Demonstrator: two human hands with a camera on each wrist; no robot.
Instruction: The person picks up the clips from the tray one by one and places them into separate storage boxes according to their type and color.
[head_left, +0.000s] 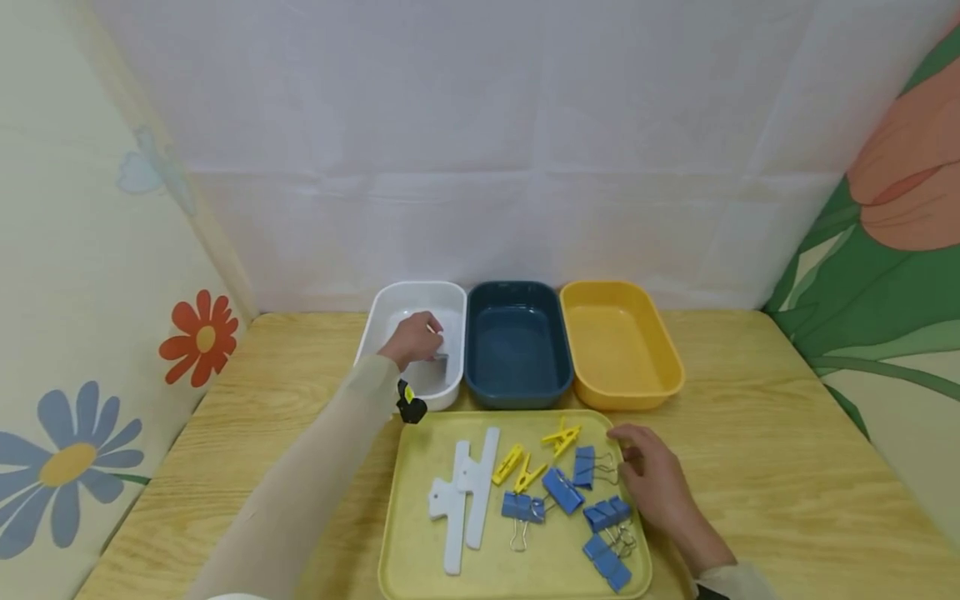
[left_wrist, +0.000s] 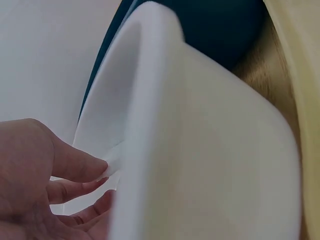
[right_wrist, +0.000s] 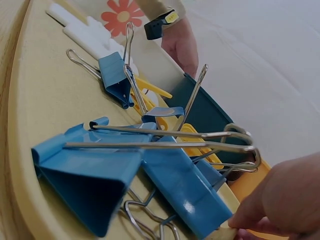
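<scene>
My left hand (head_left: 416, 340) reaches into the white bin (head_left: 372, 329). Its thumb and finger pinch a small white piece, probably a white clip (left_wrist: 115, 162), whose far part the bin wall hides in the left wrist view. At the right side of the yellow tray (head_left: 405, 533), my right hand (head_left: 660, 479) rests by the rim with loosely bent fingers, holding nothing visible. Closest to it lie blue binder clips (head_left: 606, 513). Yellow clothespins (head_left: 528, 473) lie mid-tray. Two long white sealing clips (head_left: 455, 525) lie on the tray's left part.
A dark blue bin (head_left: 519, 396) stands against the white one, and a yellow bin (head_left: 630, 398) is to its right. All three line the back of the wooden table (head_left: 787, 467). A white cloth (head_left: 525, 167) hangs behind them, with flowered panels on both sides.
</scene>
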